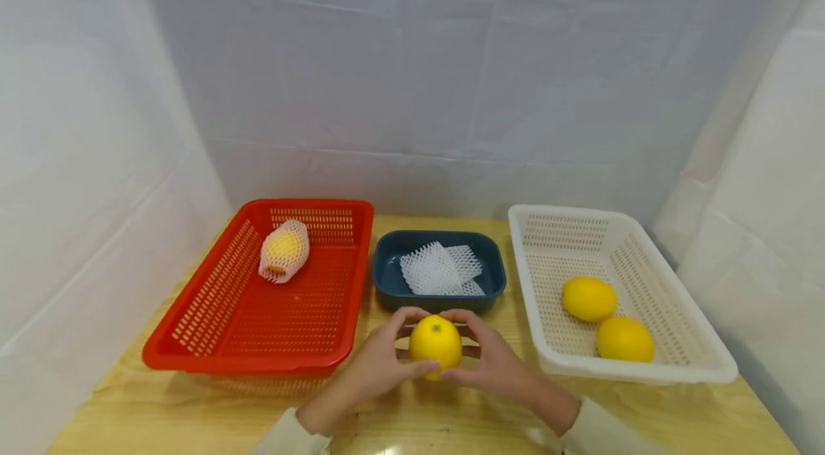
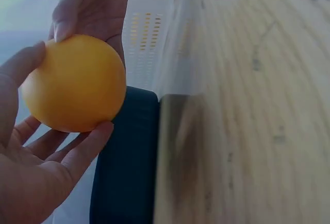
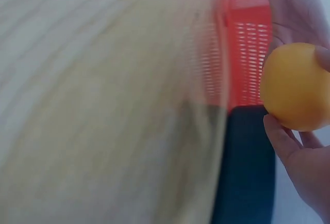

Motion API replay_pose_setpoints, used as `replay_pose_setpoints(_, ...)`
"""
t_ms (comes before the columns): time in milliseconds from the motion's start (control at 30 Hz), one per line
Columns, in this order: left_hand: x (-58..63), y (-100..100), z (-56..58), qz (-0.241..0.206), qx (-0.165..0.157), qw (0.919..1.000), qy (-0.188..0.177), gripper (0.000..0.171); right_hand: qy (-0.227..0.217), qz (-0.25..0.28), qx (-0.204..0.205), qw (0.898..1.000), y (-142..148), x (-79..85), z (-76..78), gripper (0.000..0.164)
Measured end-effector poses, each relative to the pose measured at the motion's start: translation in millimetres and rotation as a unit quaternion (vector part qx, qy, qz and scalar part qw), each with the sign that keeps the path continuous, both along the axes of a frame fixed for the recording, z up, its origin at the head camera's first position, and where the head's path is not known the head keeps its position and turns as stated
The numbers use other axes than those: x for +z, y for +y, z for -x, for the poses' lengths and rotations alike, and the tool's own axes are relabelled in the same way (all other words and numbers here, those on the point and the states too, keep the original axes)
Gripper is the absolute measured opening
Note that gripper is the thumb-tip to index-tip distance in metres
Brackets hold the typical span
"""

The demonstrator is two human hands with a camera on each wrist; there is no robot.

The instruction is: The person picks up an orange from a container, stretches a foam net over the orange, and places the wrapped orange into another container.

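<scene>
Between my two hands, in front of the dark blue tray (image 1: 393,297), is a round yellow citrus fruit (image 1: 436,342) with a small green stem spot facing up. My left hand (image 1: 382,362) grips its left side, thumb at the near side and fingers curved around the far side. My right hand (image 1: 493,362) holds the opposite side the same way. Both wrist views show the fruit (image 2: 77,82) raised above the wooden table (image 2: 258,105), with fingertips pressed to its skin. Inside the tray lie several white foam net sleeves (image 1: 433,270).
At left stands a red basket (image 1: 303,312), holding one yellow fruit in a white foam net (image 1: 284,251). To the right, a white basket (image 1: 535,283) contains two bare yellow fruits (image 1: 589,299). White sheeting (image 1: 451,82) encloses the table at the back and sides.
</scene>
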State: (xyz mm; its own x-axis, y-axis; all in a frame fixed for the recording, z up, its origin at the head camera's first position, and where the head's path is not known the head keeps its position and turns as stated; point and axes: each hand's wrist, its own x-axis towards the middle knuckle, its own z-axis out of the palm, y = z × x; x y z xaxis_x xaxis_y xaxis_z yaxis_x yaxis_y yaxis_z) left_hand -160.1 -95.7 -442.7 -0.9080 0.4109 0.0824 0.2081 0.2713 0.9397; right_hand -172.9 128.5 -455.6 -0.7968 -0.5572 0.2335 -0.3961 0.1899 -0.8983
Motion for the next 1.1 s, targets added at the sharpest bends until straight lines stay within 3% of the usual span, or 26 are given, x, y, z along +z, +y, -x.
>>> replay_pose_setpoints(400, -18.8, 1, 11.5, -0.006, -0.005, 0.9999, 0.009, 0.062, -0.010, -0.019, 0.003, 1.000, -2, -20.6, 10.8, 0.066)
replay_pose_setpoints(633, -24.0, 3, 13.7, -0.026, -0.002, 0.9996, 0.012, 0.064, -0.009, -0.019, -0.001, 1.000, -4, -22.1, 13.5, 0.067)
replay_pose_setpoints(900, -27.5, 2, 15.3, -0.006, -0.001, 0.9998, 0.019, 0.068, 0.002, -0.036, -0.009, 0.999, -6, -20.0, 12.0, 0.068)
replay_pose_setpoints(1100, -27.9, 1, 14.3, -0.001, -0.006, 0.9994, 0.034, 0.068, 0.020, -0.048, -0.027, 0.998, -4, -8.5, 10.0, 0.072)
